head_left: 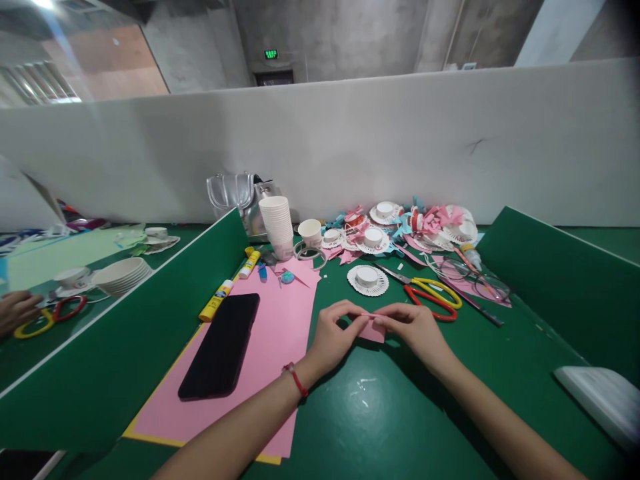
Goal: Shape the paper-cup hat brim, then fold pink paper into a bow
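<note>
A small piece of pink paper (373, 331) is pinched between both hands above the green table. My left hand (337, 333) is closed on its left side, thumb and forefinger at the top edge. My right hand (419, 331) grips the right side in the same way. The top edge looks folded, though the fingertips partly cover it. Just beyond the hands lies a white paper disc with a cup base (367, 278) and a slit rim. Scissors with red and yellow handles (434, 299) rest beyond my right hand.
Left of my hands, a black phone (220, 347) lies on pink sheets (280, 373), near glue sticks (216, 300). Stacked paper cups (277, 223) and paper crafts (385, 212) stand behind. Eyeglasses (480, 280) lie right. Past the green divider (150, 320) is another person's hand (19, 311).
</note>
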